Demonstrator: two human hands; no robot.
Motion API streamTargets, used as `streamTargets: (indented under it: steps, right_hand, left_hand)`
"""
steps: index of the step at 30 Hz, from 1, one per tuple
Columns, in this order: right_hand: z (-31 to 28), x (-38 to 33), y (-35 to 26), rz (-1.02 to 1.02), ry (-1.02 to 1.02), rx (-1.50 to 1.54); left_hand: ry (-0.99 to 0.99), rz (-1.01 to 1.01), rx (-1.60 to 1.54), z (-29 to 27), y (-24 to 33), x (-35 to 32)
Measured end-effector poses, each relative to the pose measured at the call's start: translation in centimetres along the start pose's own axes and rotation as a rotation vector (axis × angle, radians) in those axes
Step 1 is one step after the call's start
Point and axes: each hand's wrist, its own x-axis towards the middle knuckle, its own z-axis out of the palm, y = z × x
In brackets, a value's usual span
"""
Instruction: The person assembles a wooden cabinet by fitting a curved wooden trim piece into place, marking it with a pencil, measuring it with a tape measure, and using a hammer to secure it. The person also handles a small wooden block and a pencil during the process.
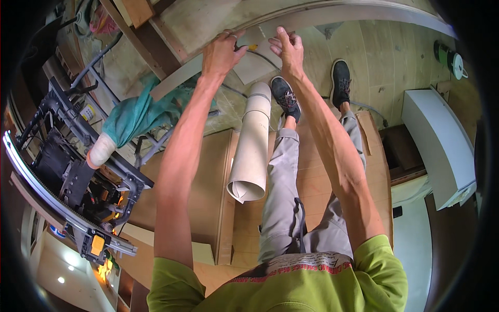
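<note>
Both my arms reach forward to a long curved grey strip (322,15) that runs across the top of the view. My left hand (222,51) lies on it with the fingers curled over its far edge. My right hand (287,48) is beside it, fingertips pressed flat on the strip, nothing held. A small yellow object (253,47) shows between the two hands; what it is cannot be told. A pale grey sheet (254,66) lies just under the hands.
A rolled beige sheet (252,151) lies on the wooden platform (208,177) by my black shoes (286,96). A black and metal machine (78,177) with a teal cloth (132,114) stands left. A white curved cabinet (442,140) is right, a green tape roll (451,58) beyond it.
</note>
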Motion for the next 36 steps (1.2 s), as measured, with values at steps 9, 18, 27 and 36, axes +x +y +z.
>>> streamTargets:
  steps: [9,18,27,36]
  right_hand:
    - [0.8,0.3,-0.5,-0.019,0.039,-0.059]
    - [0.9,0.8,-0.3,-0.063,0.063,-0.121]
    - [0.9,1.0,-0.2,-0.080,0.053,-0.115]
    - [0.8,1.3,-0.1,-0.065,0.042,-0.127]
  left_hand:
    - [0.025,0.003,0.021,0.4,0.1,0.0]
    - [0.005,-0.026,-0.012,0.7,0.0,-0.1]
    - [-0.007,-0.059,-0.004,1.1,0.2,-0.2]
    - [-0.019,-0.073,0.029,0.9,0.6,-0.3]
